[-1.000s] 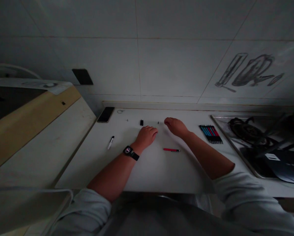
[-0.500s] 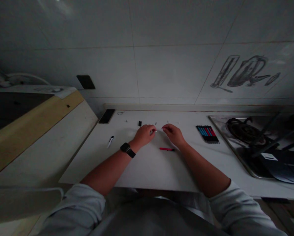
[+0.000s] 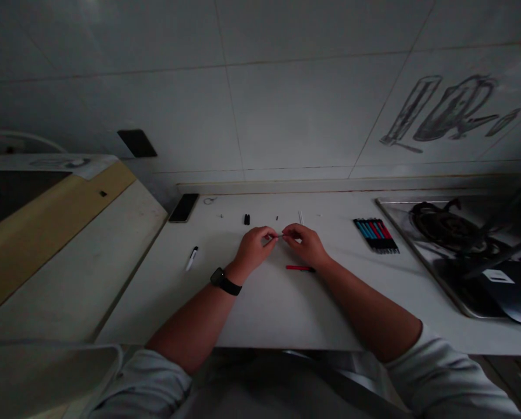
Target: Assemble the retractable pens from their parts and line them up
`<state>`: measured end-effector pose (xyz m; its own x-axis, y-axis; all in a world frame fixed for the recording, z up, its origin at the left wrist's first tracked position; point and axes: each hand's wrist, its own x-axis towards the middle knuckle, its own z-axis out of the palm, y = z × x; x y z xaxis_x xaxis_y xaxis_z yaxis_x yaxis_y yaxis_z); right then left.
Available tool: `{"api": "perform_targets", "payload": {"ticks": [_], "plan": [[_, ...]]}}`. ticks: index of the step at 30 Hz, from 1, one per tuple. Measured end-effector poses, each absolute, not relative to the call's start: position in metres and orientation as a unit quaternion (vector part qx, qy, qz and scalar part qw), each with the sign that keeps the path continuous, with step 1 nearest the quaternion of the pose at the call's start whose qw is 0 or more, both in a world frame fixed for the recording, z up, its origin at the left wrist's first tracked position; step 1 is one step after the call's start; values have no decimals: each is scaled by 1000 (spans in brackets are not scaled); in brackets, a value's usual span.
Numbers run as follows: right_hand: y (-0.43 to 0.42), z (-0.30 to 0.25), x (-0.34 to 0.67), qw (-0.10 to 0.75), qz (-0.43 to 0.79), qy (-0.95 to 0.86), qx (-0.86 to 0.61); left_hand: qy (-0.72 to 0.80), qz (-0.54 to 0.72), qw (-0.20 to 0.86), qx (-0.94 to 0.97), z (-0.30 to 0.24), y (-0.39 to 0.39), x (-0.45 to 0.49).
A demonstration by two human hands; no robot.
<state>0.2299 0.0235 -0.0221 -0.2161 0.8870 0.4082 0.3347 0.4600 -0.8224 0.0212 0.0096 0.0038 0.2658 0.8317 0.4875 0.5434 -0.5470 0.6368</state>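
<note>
My left hand [image 3: 255, 249], with a black watch on the wrist, is closed in a pinch over the white counter. My right hand [image 3: 304, 242] pinches from the other side, its fingertips almost meeting the left ones. A small thin rod-like piece [image 3: 280, 235] spans the gap between them; its kind is too small to tell and its ends are covered by fingers. Just below the right hand lies a red pen [image 3: 299, 268] with a dark end. Beyond the hands are a black two-part piece [image 3: 247, 219], a tiny dark piece [image 3: 277, 218] and thin white sticks [image 3: 301, 217].
At left lie a white-and-black marker [image 3: 192, 258], a phone [image 3: 184, 208] and a small loop [image 3: 210, 200]. To the right are a pack of blue and red pens [image 3: 376, 235] and a gas stove [image 3: 443, 233] with a dark device on it. A tiled wall closes the back.
My hands have come closer together, and the thin piece now bridges both pinches. The whole view has shifted slightly. The things on the counter appear to lie as before.
</note>
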Motion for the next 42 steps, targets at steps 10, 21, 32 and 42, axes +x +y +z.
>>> {"api": "perform_targets", "payload": {"ticks": [10, 21, 32, 42], "plan": [[26, -16, 243, 406, 217, -763, -454, 474, 391, 180, 768, -4, 14, 11], [26, -4, 254, 251, 85, -822, -504, 518, 232, 15, 823, -6, 22, -3], [24, -8, 253, 192, 37, -820, -539, 578, 401, 78, 706, -5, 45, -39], [66, 15, 194, 160, 15, -887, -433, 603, 531, 161, 573, -19, 70, -51]]}}
